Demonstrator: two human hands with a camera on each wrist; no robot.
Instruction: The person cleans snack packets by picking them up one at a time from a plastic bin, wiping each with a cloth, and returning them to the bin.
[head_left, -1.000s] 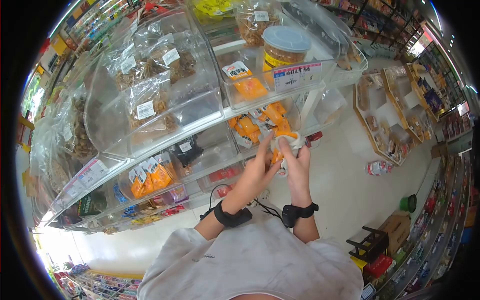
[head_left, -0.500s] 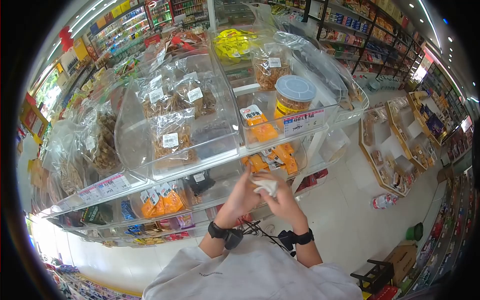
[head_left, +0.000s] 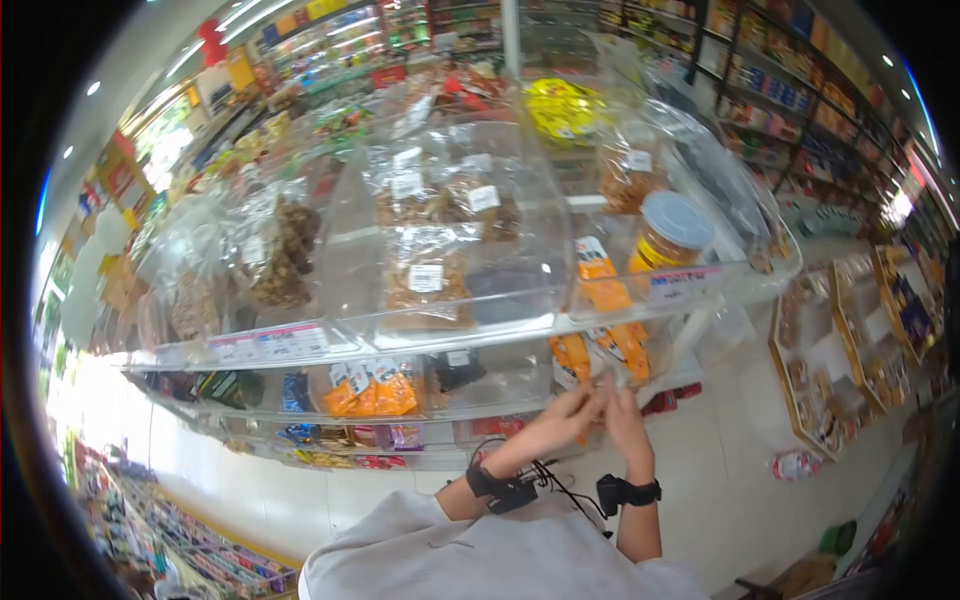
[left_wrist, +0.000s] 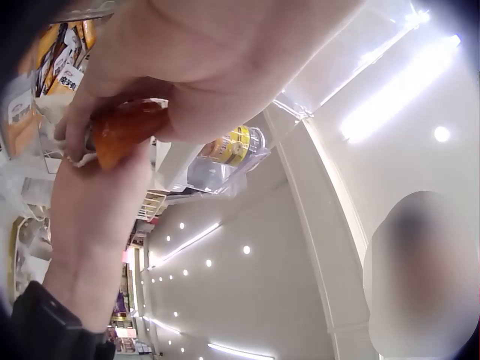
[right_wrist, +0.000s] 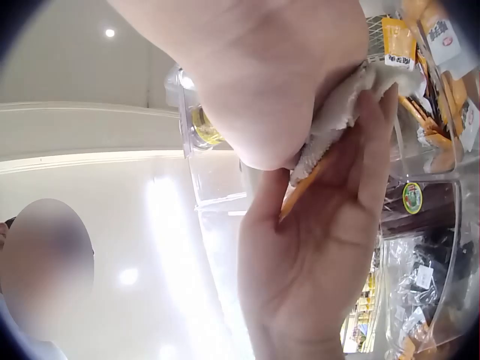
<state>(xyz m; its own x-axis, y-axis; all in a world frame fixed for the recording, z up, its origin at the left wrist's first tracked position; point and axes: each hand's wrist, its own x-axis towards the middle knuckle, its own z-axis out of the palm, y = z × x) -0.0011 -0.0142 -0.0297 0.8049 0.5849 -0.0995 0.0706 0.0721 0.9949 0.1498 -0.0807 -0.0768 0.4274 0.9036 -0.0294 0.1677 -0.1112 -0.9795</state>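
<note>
My left hand [head_left: 560,422] pinches a small orange packet [left_wrist: 120,136], whose orange edge also shows between thumb and palm in the right wrist view. Close against it, my right hand [head_left: 628,430] grips a crumpled white cloth [right_wrist: 337,105] that lies over part of the packet. The left fingers also touch the cloth. Both hands are together in front of the lower clear bin with orange packets [head_left: 628,350]. The fingertips are blurred in the head view, and the right hand hides part of the cloth in its wrist view.
Above the hands, an upper clear bin holds a blue-lidded jar [head_left: 677,222] and an orange packet [head_left: 600,275]. Bagged dried goods [head_left: 428,280] fill the bin beside it. Wooden display trays [head_left: 780,370] and a wrapped bottle pack [head_left: 796,465] are at the right.
The head view has turned, so shelves and hands appear farther right. The hands have shifted against each other around the cloth and packet, both still held.
</note>
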